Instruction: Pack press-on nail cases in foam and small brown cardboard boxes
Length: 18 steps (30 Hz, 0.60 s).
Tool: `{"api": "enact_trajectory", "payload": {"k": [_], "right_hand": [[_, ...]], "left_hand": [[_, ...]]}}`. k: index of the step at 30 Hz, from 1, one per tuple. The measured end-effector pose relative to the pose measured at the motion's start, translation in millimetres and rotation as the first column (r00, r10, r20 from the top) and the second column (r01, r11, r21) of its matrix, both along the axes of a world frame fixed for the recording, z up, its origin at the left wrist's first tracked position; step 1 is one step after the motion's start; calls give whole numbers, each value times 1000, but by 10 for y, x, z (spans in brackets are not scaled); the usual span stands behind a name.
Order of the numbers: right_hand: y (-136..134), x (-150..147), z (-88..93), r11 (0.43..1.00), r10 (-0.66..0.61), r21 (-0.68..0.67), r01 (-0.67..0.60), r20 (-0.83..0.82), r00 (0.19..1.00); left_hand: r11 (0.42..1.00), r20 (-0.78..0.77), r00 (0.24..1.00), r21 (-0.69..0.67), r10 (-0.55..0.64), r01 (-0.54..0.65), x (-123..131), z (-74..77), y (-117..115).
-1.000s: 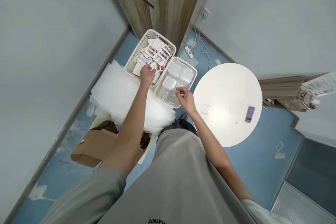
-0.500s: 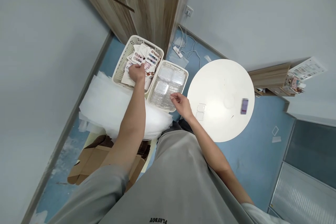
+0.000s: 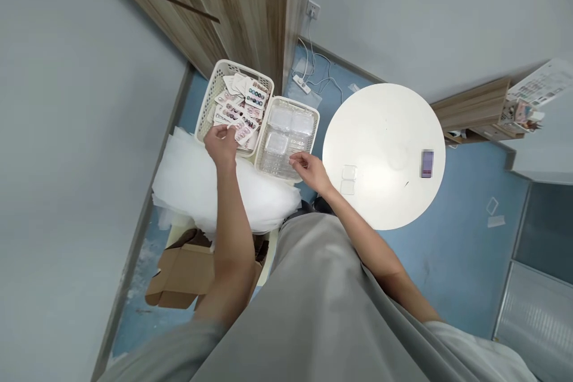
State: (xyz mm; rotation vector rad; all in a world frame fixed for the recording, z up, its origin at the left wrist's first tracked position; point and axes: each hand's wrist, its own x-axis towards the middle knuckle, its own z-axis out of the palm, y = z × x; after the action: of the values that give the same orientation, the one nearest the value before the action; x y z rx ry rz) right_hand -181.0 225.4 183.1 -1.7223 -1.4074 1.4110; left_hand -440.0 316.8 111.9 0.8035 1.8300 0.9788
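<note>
My left hand (image 3: 221, 143) is at the near edge of a white plastic basket (image 3: 202, 108). Its fingers pinch a small white card (image 3: 243, 132) bearing rows of pinkish ornaments. Many similar cards (image 3: 231, 112) with coloured, bead-like pieces lie heaped in that basket. Beside it stands a second white basket (image 3: 315, 131) with stacked clear plastic boxes (image 3: 286, 131). Over its near right corner hovers my right hand (image 3: 312, 172), fingers loosely bent and slightly apart, with nothing visible in them.
A round white table (image 3: 380, 125) to the right bears a clear two-part case (image 3: 348, 179) and a phone (image 3: 427, 163). White foam sheets (image 3: 197, 173) lie below the baskets, above an open cardboard box (image 3: 183, 271). A wooden cabinet (image 3: 242, 6) and power strip (image 3: 301, 83) are behind.
My left hand has drawn back from the card heap toward the basket's near edge, with a card now showing in its fingers. My right hand stays near the clear boxes; the view has shifted slightly.
</note>
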Motion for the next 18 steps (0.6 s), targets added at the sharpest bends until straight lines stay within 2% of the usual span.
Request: {"api": "enact_trajectory", "payload": {"k": [1,2,4,7,12,18], "right_hand": [[-10,30,6,1000,-21,9,21,-28,999],[-19,68,18,999,-46,17,47,-62,997],[-42,171,53,993,-110,31,116,-139,984],[-123,393,113,974,-209,31,223,-238,948],[-481,887,156,930,-357,0,366,-225,907],[-1078,1444,54,874,-486,-107,475,-221,845]], "left_hand": [[997,98,993,18,71,-73,72,94,-88],[996,193,978,18,82,-87,169,186,-177],[1000,338,941,16,1,-6,429,346,-356],[984,456,873,45,-174,172,892,496,-610],[918,546,756,64,-361,392,1578,570,-897],[784,572,639,12,-514,620,2136,516,-1041]]}}
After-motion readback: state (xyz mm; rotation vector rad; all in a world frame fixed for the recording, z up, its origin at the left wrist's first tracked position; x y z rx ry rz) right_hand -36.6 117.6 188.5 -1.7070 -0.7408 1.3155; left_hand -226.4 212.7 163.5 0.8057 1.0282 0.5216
